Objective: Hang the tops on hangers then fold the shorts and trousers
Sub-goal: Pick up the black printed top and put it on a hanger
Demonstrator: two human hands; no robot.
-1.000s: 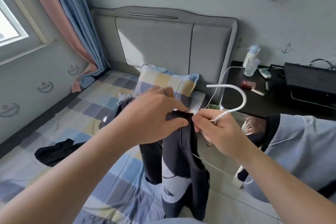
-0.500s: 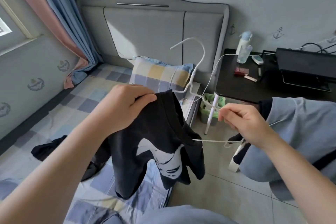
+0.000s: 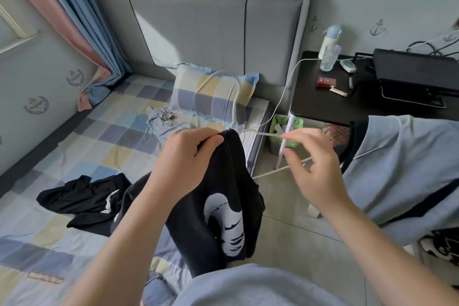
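Fingers of left hand (image 3: 183,164) grip black top (image 3: 218,218) hanging lengthwise downward; right hand (image 3: 313,171) pinches white hanger (image 3: 265,133), hook toward pillow (image 3: 211,97)

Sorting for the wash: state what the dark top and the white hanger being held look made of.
Dark top: soft matte knit, likely cotton jersey; it drapes in limp folds and carries a flat white print. White hanger: thin wire, probably plastic-coated; it looks slim and smooth, though motion blur leaves that open.

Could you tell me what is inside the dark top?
A white hanger enters the dark top at its neck; its hook and one end, held by the right hand, stick out. The rest is hidden by fabric.
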